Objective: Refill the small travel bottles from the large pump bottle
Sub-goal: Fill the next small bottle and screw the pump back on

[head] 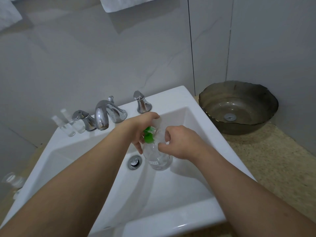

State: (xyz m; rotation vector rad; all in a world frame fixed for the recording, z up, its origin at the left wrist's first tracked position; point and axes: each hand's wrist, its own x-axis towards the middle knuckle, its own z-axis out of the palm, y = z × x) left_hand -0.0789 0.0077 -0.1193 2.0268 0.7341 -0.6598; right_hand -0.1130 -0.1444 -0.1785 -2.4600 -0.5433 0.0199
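The large pump bottle is clear with a white label and stands upright over the basin of the white sink. Its green pump head sits under my left hand, whose fingers curl around it. A small clear piece shows at that hand's fingertips; I cannot tell what it is. My right hand pinches the bottle's neck from the right. Two small clear travel bottles stand on the sink's back ledge, left of the tap.
A chrome tap with two handles lines the back ledge. The drain lies just left of the bottle. A dark glass bowl sits on the speckled counter at the right. Another clear object rests at the far left.
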